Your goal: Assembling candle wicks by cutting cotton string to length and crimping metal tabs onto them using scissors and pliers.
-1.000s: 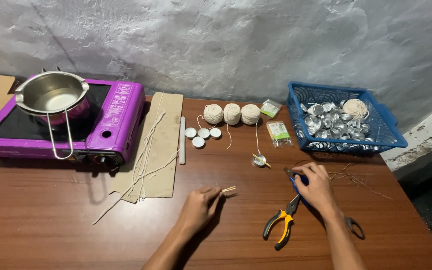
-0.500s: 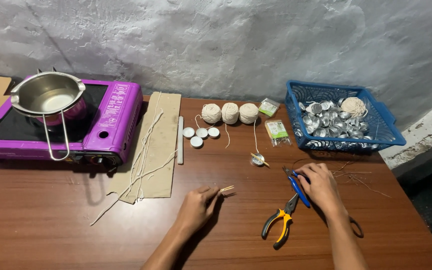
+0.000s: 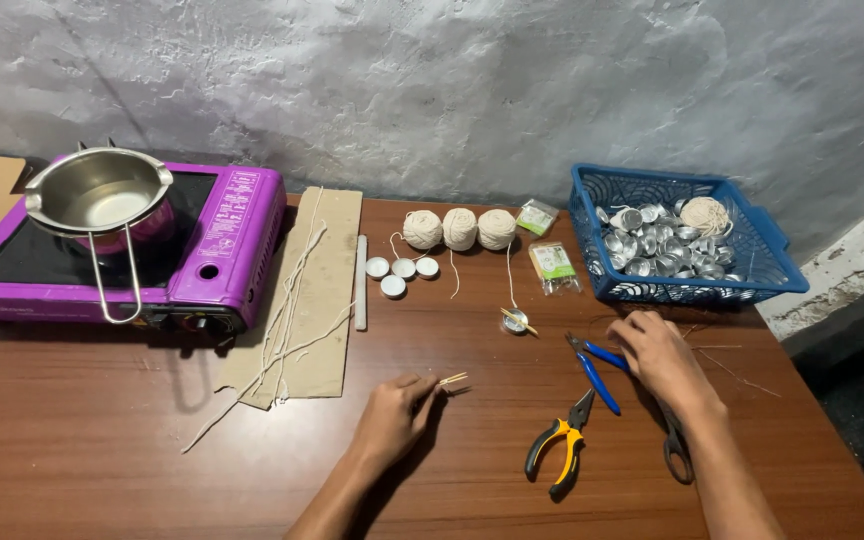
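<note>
**Hands at a candle-making table: sticks pinched, cutters being touched**

The left hand (image 3: 392,418) is lying near the front edge of the table (image 3: 82,440), its fingers closing narrowly on a pair of thin wooden sticks (image 3: 452,380) whose tips are projecting to the right, clear of the wood. The right hand (image 3: 660,355) is resting, loosely curled, on the blue-handled cutters (image 3: 597,368); whether it is gripping them or only touching cannot be told. Yellow-and-black pliers (image 3: 558,458) are lying just beside the cutters, toward the front edge, within easy reach.

A small metal cup (image 3: 515,321) with a wick and a stick laid across it is standing near the middle of the table, the stick apparently keeping the wick centred. Behind it, three balls of cotton string (image 3: 459,229), four white discs (image 3: 402,272) and two small packets (image 3: 550,262) are sitting in a row toward the back edge. A blue basket (image 3: 782,270) at the back right corner is holding many empty metal cups. At the back left, a purple portable stove (image 3: 222,250) is carrying a steel pot (image 3: 97,195); beside it, cut wicks (image 3: 287,315) are lying on a cardboard sheet (image 3: 337,250), probably to spare the tabletop.
</note>
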